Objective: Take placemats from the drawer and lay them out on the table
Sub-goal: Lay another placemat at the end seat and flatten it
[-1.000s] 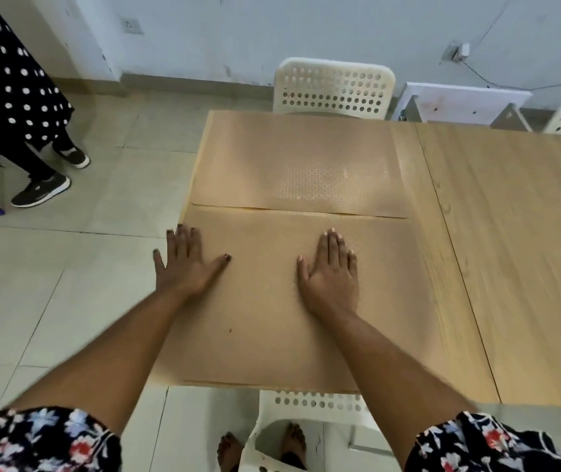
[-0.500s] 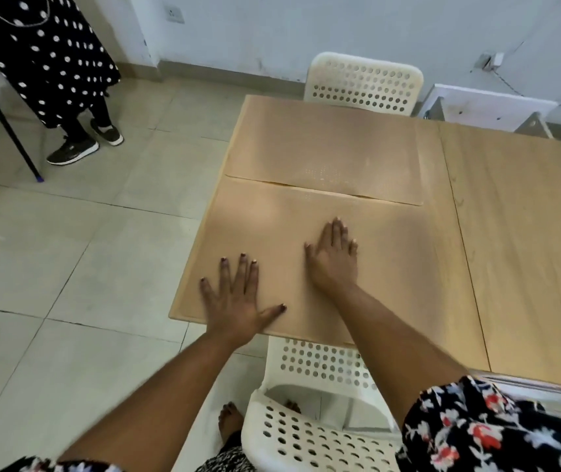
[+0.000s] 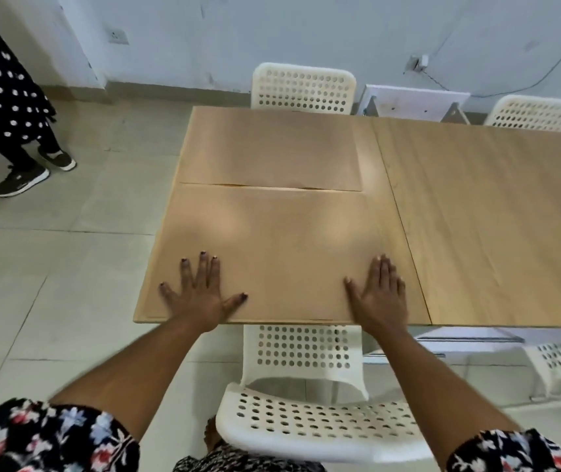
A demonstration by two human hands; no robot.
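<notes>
Near placemat (image 3: 268, 247) lies flat at the table's (image 3: 493, 216) front edge, just below the far placemat (image 3: 272, 148). Left hand (image 3: 200, 294) and right hand (image 3: 379, 294), fingers spread flat, have slid outward to its corners, so looks smoothed and basically placed.

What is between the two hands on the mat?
Only bare near placemat. In the head view, the left hand and right hand lie flat on it, apart, with nothing else between them.
</notes>
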